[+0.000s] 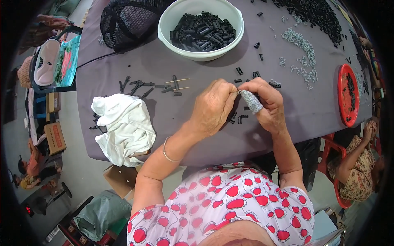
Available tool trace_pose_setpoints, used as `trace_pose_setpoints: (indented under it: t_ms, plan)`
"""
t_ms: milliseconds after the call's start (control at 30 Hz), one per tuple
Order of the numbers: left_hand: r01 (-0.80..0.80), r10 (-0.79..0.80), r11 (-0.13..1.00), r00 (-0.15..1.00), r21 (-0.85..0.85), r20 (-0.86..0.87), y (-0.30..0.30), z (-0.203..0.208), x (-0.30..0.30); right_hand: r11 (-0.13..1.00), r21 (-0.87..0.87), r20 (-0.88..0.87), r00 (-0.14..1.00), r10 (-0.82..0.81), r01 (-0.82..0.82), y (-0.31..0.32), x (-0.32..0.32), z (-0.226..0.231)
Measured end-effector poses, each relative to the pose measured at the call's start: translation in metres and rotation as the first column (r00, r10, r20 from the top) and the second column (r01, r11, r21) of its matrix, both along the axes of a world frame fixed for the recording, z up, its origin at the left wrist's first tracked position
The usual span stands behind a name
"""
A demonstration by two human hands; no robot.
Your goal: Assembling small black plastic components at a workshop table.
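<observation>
My left hand (211,107) and my right hand (271,107) meet over the grey tablecloth, both with fingertips pinched together. A tiny piece sits between the fingertips, too small to name. My right thumb wears a grey speckled fabric sleeve (250,102). Around the hands lie small black plastic parts (239,71), short and tube-like, some just below them and some beyond. To the left of my left hand are more black parts (175,83) with two thin wooden sticks (183,79). Ahead stands a white bowl (164,37) heaped with black parts.
A white cloth (125,121) covers some black parts at left, near a black mesh bag (123,24). Small silvery pieces (301,45) and a black heap (316,16) lie at the far right, near a red tray (342,108). Another person sits at the right (357,164).
</observation>
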State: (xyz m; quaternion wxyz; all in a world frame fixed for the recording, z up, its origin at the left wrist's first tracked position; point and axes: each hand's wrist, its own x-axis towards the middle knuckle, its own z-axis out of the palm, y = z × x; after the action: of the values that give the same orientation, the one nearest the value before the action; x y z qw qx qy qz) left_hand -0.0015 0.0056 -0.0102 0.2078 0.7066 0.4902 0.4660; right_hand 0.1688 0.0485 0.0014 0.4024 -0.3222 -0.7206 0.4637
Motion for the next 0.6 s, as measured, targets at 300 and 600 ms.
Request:
trace_pose_setpoints:
  t_ms: [300,600]
  plan:
    - [-0.012,0.063,0.98,0.966,0.199,-0.253,0.0043,0.0033,-0.003,0.966,-0.253,-0.062,0.997,0.046,-0.06,0.0047,0.0012,0.0038]
    - [0.037,-0.022,0.994,0.991,0.104,-0.136,0.0019,0.0035,-0.002,0.974,-0.206,-0.063,0.995,0.078,-0.09,0.0045,0.0032,0.0017]
